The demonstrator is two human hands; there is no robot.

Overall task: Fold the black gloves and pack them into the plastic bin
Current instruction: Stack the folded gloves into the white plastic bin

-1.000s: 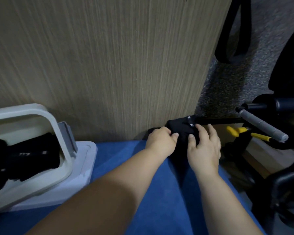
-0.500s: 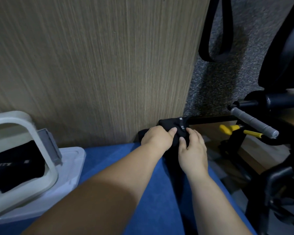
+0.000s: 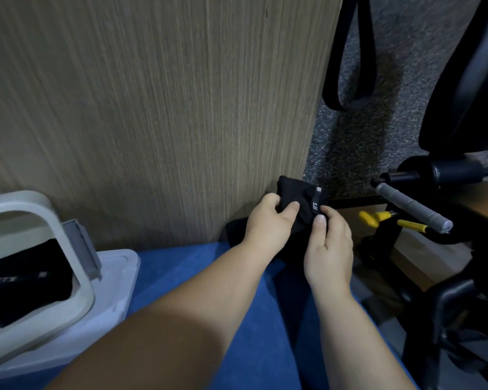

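- Both bare hands hold one folded black glove (image 3: pixel 299 204) lifted just above the far right corner of a blue padded surface (image 3: pixel 181 274), close against a wood-grain panel (image 3: pixel 152 108).
- The left hand (image 3: pixel 268 223) is clamped on the glove's left side, thumb on top and fingers curled behind.
- The right hand (image 3: pixel 328 249) pinches the glove's right edge between thumb and forefinger, right at a small white-lettered label.
- More black fabric (image 3: pixel 237 229), likely further gloves, lies on the surface under and behind the hands; its shape is too dark to make out.
- The plastic bin (image 3: pixel 79 277), white with a pale rim, sits at the near left edge of the surface, well apart from the hands. Folded black gloves already lie inside it.
- The bin lies to the left of and nearer than the held glove, so the left hand is the closer one to carry it across.
- The bundle looks compact, so the fold seems nearly done; letting go with one hand could let it spring open.
- Black exercise equipment (image 3: pixel 412 209) with yellow handles stands off the right edge.
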